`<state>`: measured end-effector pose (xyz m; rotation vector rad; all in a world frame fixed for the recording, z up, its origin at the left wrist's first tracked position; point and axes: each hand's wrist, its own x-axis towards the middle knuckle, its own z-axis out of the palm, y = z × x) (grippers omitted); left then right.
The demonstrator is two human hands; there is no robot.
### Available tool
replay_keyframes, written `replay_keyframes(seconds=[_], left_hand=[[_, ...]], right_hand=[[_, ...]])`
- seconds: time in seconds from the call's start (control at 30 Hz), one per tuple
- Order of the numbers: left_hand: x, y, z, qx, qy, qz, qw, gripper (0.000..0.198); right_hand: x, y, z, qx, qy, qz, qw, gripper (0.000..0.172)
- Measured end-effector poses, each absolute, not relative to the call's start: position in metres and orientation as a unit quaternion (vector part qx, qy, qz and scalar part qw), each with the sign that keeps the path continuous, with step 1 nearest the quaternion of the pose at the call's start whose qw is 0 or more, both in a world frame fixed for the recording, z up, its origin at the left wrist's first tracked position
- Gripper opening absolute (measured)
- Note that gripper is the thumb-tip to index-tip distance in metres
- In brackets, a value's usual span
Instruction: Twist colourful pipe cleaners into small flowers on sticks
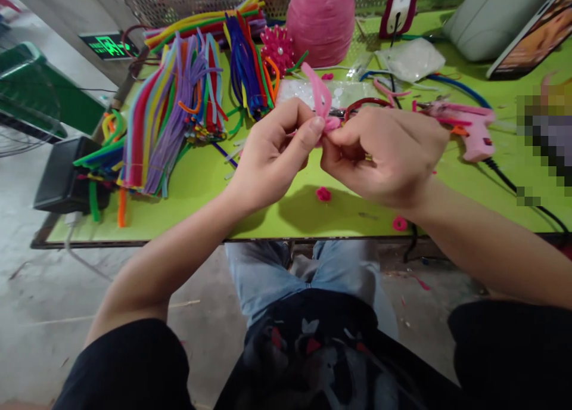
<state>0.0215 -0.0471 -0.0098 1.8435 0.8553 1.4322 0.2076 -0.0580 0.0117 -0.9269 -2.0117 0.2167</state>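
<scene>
A pink pipe cleaner (319,91), bent into loops, stands up between my two hands above the near middle of the table. My left hand (281,148) pinches its base between thumb and fingertips. From the other side my right hand (379,151) closes its thumb and fingers on the same pipe cleaner, with its fingertips partly hidden. The two hands almost touch. Below them on the table lie a small dark-pink flower-shaped piece (323,193) and a small pink ring (400,223). Behind the hands there are scissors or pliers with red handles (364,102), partly covered.
Bundles of colourful pipe cleaners (156,112) lie at the left, beside a black box (67,174). A pink cone-shaped wrapped form (320,22) stands at the back. On the right are a pink glue gun (476,130) with a cord and a propped-up screen (531,31).
</scene>
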Motion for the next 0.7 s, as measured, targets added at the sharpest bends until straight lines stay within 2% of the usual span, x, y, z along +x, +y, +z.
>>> replay_keyframes(seconds=[0.07, 0.17, 0.3, 0.37, 0.47, 0.7], left_hand=[[0.022, -0.044, -0.012, 0.704, 0.314, 0.548, 0.323, 0.058], [0.024, -0.037, -0.015, 0.706, 0.289, 0.567, 0.311, 0.06], [0.02, -0.031, -0.017, 0.712, 0.284, 0.572, 0.292, 0.057], [0.018, -0.031, -0.016, 0.716, 0.28, 0.573, 0.285, 0.054], [0.017, -0.035, -0.014, 0.721, 0.281, 0.575, 0.268, 0.055], [0.027, -0.046, -0.011, 0.712, 0.325, 0.58, 0.227, 0.063]], right_hand=[[0.204, -0.061, 0.011, -0.393, -0.771, 0.17, 0.472, 0.033], [0.198, -0.061, 0.013, -0.384, -0.661, 0.362, 0.533, 0.037], [0.199, -0.054, 0.016, -0.318, -0.564, 0.583, 0.49, 0.037], [0.201, -0.053, 0.019, -0.304, -0.562, 0.603, 0.477, 0.035], [0.202, -0.055, 0.023, -0.31, -0.58, 0.569, 0.493, 0.037], [0.195, -0.058, 0.023, -0.317, -0.543, 0.602, 0.492, 0.057]])
